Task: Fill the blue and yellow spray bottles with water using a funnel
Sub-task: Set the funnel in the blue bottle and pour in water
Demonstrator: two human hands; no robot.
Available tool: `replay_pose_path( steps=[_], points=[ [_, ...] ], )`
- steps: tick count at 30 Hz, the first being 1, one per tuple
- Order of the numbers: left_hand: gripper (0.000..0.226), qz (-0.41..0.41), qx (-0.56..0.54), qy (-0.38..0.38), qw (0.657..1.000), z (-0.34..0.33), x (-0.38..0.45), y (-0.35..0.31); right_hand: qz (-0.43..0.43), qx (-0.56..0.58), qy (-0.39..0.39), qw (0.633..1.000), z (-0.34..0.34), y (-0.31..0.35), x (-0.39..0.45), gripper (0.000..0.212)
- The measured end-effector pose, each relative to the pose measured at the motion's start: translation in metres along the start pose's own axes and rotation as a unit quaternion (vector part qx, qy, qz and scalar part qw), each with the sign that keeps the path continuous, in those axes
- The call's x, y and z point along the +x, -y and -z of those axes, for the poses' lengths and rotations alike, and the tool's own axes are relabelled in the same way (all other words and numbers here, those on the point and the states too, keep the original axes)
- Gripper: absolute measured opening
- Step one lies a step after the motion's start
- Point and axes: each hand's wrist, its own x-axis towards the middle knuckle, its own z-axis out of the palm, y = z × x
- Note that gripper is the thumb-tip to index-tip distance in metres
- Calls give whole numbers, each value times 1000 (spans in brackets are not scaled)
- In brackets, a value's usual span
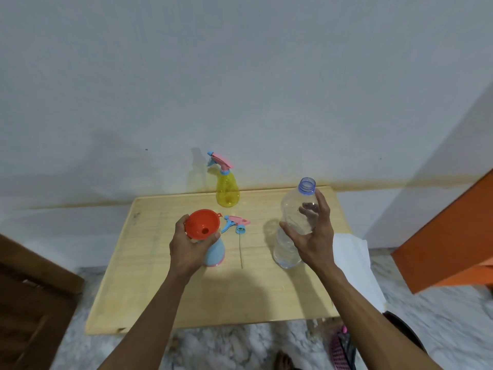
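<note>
The blue spray bottle [215, 251] stands on the wooden table [165, 289] with an orange funnel [202, 224] set in its neck. My left hand [186, 245] grips the bottle and funnel rim. Beside it lies the bottle's pink and blue sprayer head [236, 223] with its thin dip tube. My right hand [313, 231] wraps around a clear, uncapped water bottle [294, 222], which stands upright and slightly tilted on the table with a little water at the bottom. The yellow spray bottle [227, 192] stands at the far edge with its sprayer on.
A white cloth or paper [352, 260] hangs at the table's right edge. An orange piece of furniture [448, 236] is at the right, dark wooden furniture [34, 303] at the left. The wall is right behind the table. Marble floor lies below.
</note>
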Motion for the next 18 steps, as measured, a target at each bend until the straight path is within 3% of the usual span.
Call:
replay_pose_path(
  steps=[18],
  points=[
    [90, -22, -37, -25, 999, 2, -7, -1, -48, -18, 3, 999, -1, 5, -18, 119]
  ],
)
